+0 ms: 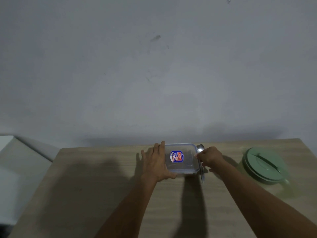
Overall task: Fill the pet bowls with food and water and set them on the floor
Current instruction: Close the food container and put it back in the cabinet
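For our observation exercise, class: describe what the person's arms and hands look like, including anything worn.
Both forearms are bare; no sleeves show in frame. The left hand and right hand wear no gloves, and no watch, bracelet or ring is visible in this dim view.

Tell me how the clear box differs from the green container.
The clear box is rectangular, see-through and labelled; the green container is round, opaque and plain. The left hand and right hand touch the clear box; neither touches the green container. Both are lidded and stand on the table.
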Demonstrator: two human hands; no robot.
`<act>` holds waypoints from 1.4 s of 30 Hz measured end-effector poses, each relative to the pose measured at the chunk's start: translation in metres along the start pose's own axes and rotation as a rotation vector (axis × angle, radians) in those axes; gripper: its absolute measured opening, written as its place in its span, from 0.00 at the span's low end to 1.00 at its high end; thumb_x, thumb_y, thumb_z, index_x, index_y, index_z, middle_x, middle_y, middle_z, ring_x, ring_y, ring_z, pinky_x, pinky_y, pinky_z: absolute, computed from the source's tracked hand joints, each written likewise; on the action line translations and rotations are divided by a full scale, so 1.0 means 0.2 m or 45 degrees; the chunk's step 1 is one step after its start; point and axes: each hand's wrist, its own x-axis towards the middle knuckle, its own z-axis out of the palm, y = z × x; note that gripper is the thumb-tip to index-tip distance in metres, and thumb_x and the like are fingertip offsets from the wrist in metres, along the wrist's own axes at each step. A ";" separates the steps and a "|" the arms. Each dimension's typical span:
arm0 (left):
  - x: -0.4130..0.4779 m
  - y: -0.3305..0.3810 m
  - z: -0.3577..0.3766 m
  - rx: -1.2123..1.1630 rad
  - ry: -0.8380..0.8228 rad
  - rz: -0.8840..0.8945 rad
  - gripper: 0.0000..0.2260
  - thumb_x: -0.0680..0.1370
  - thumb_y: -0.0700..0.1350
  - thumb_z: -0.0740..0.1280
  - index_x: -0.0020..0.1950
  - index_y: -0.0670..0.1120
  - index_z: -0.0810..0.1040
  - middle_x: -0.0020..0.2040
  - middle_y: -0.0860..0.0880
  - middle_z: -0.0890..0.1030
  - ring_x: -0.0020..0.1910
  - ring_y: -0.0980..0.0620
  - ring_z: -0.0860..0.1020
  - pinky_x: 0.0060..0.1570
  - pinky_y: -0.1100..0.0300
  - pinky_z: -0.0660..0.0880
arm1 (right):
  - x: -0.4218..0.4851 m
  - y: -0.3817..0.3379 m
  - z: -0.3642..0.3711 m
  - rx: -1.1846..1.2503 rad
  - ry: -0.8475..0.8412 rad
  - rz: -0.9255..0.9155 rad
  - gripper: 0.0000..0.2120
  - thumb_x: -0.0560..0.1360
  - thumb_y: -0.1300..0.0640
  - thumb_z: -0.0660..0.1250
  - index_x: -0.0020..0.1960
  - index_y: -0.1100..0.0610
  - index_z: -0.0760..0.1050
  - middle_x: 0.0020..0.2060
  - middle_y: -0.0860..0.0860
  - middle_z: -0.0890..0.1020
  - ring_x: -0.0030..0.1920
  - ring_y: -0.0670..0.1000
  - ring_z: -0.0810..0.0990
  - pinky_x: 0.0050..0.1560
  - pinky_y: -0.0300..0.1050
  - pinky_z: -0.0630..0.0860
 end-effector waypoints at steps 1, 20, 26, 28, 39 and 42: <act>0.01 0.00 -0.02 0.030 -0.032 0.021 0.61 0.64 0.70 0.75 0.84 0.50 0.43 0.84 0.45 0.52 0.82 0.43 0.56 0.77 0.34 0.53 | 0.00 0.00 0.00 0.002 0.000 -0.001 0.16 0.76 0.53 0.73 0.57 0.64 0.81 0.48 0.61 0.83 0.42 0.55 0.80 0.34 0.44 0.73; 0.23 -0.04 -0.01 -0.077 -0.181 0.235 0.63 0.55 0.73 0.77 0.82 0.52 0.53 0.80 0.49 0.63 0.78 0.45 0.64 0.73 0.40 0.69 | 0.02 0.03 0.02 0.076 0.020 0.017 0.19 0.69 0.46 0.78 0.51 0.60 0.83 0.47 0.61 0.85 0.49 0.61 0.84 0.44 0.52 0.81; 0.15 -0.15 0.16 -0.727 -0.072 -0.031 0.66 0.53 0.85 0.64 0.84 0.60 0.43 0.84 0.55 0.38 0.83 0.49 0.35 0.81 0.38 0.52 | -0.02 0.04 0.01 0.078 0.049 -0.114 0.15 0.73 0.48 0.75 0.47 0.62 0.85 0.43 0.61 0.85 0.45 0.60 0.84 0.44 0.50 0.79; 0.11 -0.18 0.22 -0.901 0.069 -0.134 0.62 0.60 0.84 0.61 0.84 0.56 0.44 0.85 0.53 0.43 0.84 0.53 0.41 0.82 0.44 0.53 | -0.04 0.06 0.00 0.089 0.062 -0.155 0.14 0.77 0.50 0.71 0.44 0.61 0.85 0.41 0.60 0.86 0.43 0.60 0.84 0.44 0.48 0.79; 0.19 -0.27 0.45 -1.214 0.099 -0.085 0.24 0.72 0.76 0.63 0.67 0.75 0.67 0.69 0.56 0.78 0.69 0.55 0.77 0.70 0.44 0.74 | -0.10 0.30 0.12 -0.194 0.150 -0.030 0.12 0.79 0.50 0.67 0.47 0.58 0.83 0.38 0.54 0.81 0.46 0.57 0.83 0.44 0.41 0.69; 0.18 -0.25 0.43 -1.252 0.071 -0.101 0.24 0.70 0.77 0.63 0.65 0.79 0.64 0.69 0.57 0.76 0.68 0.53 0.77 0.67 0.41 0.76 | -0.08 0.29 0.12 -0.036 0.223 0.032 0.15 0.79 0.53 0.67 0.53 0.66 0.82 0.48 0.62 0.84 0.55 0.62 0.83 0.45 0.41 0.68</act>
